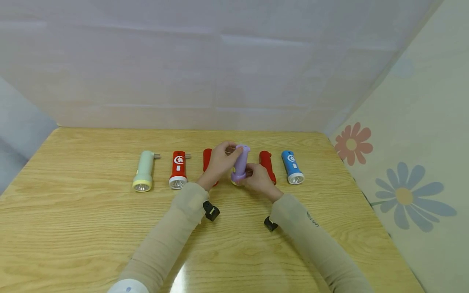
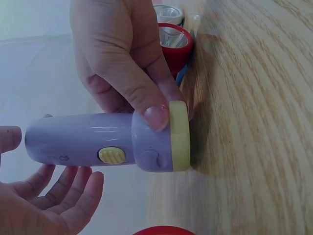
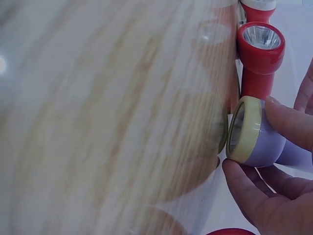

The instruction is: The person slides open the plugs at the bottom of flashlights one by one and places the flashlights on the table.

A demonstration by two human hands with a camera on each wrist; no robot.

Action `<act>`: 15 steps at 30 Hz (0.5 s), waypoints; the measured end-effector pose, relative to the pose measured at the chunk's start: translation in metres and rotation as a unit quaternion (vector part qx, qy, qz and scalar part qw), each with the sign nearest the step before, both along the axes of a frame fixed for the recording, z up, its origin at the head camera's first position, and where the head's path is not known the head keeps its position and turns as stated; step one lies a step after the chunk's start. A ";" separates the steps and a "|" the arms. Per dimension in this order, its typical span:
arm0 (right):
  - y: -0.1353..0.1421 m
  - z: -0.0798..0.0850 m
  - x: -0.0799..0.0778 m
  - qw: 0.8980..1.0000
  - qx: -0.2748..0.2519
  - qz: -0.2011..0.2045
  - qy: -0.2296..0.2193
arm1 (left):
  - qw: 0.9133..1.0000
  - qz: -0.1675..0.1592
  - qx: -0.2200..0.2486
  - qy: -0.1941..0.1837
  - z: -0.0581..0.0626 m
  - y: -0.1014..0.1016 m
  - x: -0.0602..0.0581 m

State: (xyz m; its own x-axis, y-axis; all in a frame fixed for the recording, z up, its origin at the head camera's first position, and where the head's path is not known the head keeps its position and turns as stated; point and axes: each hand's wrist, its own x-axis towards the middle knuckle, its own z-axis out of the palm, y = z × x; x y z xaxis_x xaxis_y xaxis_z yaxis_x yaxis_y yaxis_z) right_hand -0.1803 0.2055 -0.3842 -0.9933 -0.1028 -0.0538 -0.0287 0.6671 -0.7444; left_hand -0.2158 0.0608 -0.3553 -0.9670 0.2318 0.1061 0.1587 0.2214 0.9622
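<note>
A lilac flashlight (image 1: pixel 240 162) with a pale yellow rim (image 2: pixel 180 137) and a yellow switch (image 2: pixel 112 155) stands upright, lens down, at the table surface. My right hand (image 1: pixel 260 179) pinches it around the head, thumb on one side and fingers on the other. Around its tail end is my left hand (image 1: pixel 221 160). In the left wrist view, a small gap separates the left thumb (image 2: pixel 9 138) from the tail, and the other fingers lie loosely spread beside the barrel. Whether a left fingertip touches it, I cannot tell.
Left of the hands lie a mint flashlight (image 1: pixel 144 169), a red one with a white rim (image 1: pixel 178 170), and a red one (image 1: pixel 207 158) partly covered by my left hand. To the right are another red flashlight (image 1: pixel 266 163) and a blue one (image 1: pixel 292 166). A pale curtain (image 1: pixel 205 73) hangs behind.
</note>
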 end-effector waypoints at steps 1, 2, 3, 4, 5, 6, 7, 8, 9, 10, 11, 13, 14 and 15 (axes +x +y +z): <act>0.000 0.000 0.000 1.000 0.001 0.000 0.003 | 1.000 0.001 0.001 0.003 0.001 0.000 0.001; 0.000 -0.001 0.000 1.000 0.001 0.000 0.004 | 1.000 0.001 0.003 0.005 0.001 0.000 0.001; 0.000 -0.001 0.000 1.000 0.001 0.000 0.006 | 1.000 0.001 0.006 0.007 0.002 0.000 0.002; -0.001 -0.001 0.000 1.000 0.002 0.000 0.006 | 1.000 0.001 0.006 0.009 0.002 0.000 0.003; -0.001 -0.001 0.000 1.000 0.003 -0.001 0.006 | 1.000 0.001 0.007 0.011 0.003 0.000 0.003; -0.001 -0.002 0.000 1.000 0.004 0.001 0.007 | 1.000 0.000 0.007 0.012 0.003 0.000 0.004; -0.001 -0.002 0.000 1.000 0.006 0.001 0.006 | 1.000 -0.001 0.007 0.013 0.004 0.000 0.005; -0.001 -0.002 0.000 1.000 0.006 0.001 0.005 | 1.000 -0.002 0.007 0.014 0.004 0.000 0.006; 0.000 -0.003 -0.001 1.000 0.006 0.003 0.004 | 1.000 -0.002 0.006 0.016 0.004 0.000 0.007; 0.000 -0.003 -0.001 1.000 0.006 0.004 0.004 | 1.000 -0.003 0.005 0.017 0.004 0.000 0.008; 0.000 -0.003 -0.001 1.000 0.007 0.007 0.004 | 1.000 -0.005 0.004 0.018 0.004 -0.001 0.009; 0.001 -0.004 -0.001 1.000 0.010 0.012 0.005 | 1.000 -0.010 0.001 0.024 0.004 -0.001 0.010; 0.001 -0.004 -0.002 1.000 0.011 0.015 0.006 | 1.000 -0.012 -0.001 0.026 0.004 -0.001 0.010; 0.001 -0.004 -0.002 1.000 0.013 0.018 0.008 | 0.999 -0.014 -0.002 0.030 0.004 -0.001 0.011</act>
